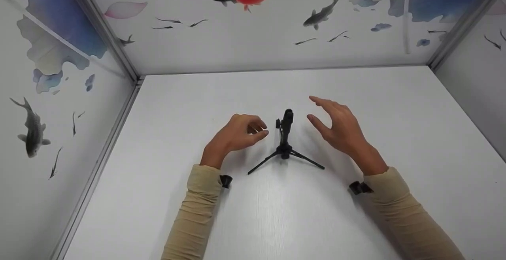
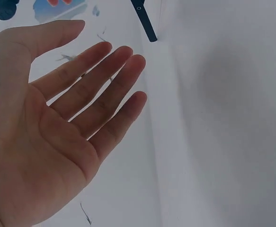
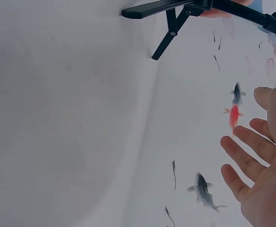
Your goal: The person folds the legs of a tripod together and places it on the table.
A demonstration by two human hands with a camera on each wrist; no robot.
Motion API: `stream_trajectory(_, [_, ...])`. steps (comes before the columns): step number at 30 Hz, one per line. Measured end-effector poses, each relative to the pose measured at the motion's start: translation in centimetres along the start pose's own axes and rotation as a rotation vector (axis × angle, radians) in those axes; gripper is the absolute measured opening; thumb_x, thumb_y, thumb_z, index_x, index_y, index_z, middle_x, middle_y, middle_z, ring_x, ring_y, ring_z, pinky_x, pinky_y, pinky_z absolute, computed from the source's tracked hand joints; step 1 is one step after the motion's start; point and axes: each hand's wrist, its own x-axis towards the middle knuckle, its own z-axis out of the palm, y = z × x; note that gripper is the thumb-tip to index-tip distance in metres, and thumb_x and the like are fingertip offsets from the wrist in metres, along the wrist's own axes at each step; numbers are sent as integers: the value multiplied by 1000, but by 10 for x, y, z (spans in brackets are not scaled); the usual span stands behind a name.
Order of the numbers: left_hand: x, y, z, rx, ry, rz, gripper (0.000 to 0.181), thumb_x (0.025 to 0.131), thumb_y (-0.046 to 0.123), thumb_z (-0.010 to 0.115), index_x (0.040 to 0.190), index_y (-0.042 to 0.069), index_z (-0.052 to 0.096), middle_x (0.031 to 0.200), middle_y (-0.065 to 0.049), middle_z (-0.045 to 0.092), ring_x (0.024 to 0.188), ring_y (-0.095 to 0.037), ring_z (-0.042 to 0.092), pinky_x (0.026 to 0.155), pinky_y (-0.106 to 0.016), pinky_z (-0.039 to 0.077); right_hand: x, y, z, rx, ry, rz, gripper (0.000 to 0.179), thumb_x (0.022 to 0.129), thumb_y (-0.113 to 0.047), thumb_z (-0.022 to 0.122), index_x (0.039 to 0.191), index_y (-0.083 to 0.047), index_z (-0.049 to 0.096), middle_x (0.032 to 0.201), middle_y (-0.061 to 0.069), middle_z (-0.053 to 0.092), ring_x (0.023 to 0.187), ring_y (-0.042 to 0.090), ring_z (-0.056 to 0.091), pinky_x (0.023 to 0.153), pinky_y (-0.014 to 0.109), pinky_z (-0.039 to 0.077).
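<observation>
Left hand (image 1: pixel 236 134) and right hand (image 1: pixel 340 129), both relaxed and empty, flank the mid-frame tripod (image 1: pixel 284 148). A careless bump may topple it.

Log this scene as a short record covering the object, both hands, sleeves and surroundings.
object: black tripod
stance: upright, legs spread, on a white table
left hand: left of the tripod, fingers relaxed, holding nothing
right hand: right of the tripod, thumb and fingers apart, holding nothing
contact: neither hand touches the tripod
sleeves: tan, on both arms
walls: white, printed with fish and blue patches
</observation>
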Motion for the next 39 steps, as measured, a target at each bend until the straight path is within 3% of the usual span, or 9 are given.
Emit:
stream_trajectory(13, [2,7,6,-14,-46,7,18,103,30,73,112,17,81,104,0,81,94,-14,76,92,-39,61,1,-10,0,94,1,-72,51,102,-19,78,151,-15,64,133,10,76,124,30,71,110,54,52])
stream_trajectory(24, [3,11,11,-19,-99,8,17,102,29,76,110,16,84,103,1,84,99,-12,79,93,-37,63,0,-14,1,163,4,-138,49,101,-15,78,149,-14,67,134,5,77,125,24,72,111,53,52])
stream_trajectory(31, [4,13,13,-20,-120,16,14,99,28,79,106,19,86,97,5,84,86,-6,78,85,-34,63,0,-17,2,212,11,-180,48,100,-11,79,146,-12,68,132,4,77,124,23,72,108,53,53])
stream_trajectory(39, [4,17,17,-28,-152,32,14,98,27,80,105,16,87,92,1,85,78,-13,81,75,-30,62,0,-21,5,266,-16,-194,50,100,-10,79,148,-15,67,138,1,75,118,21,75,105,33,57])
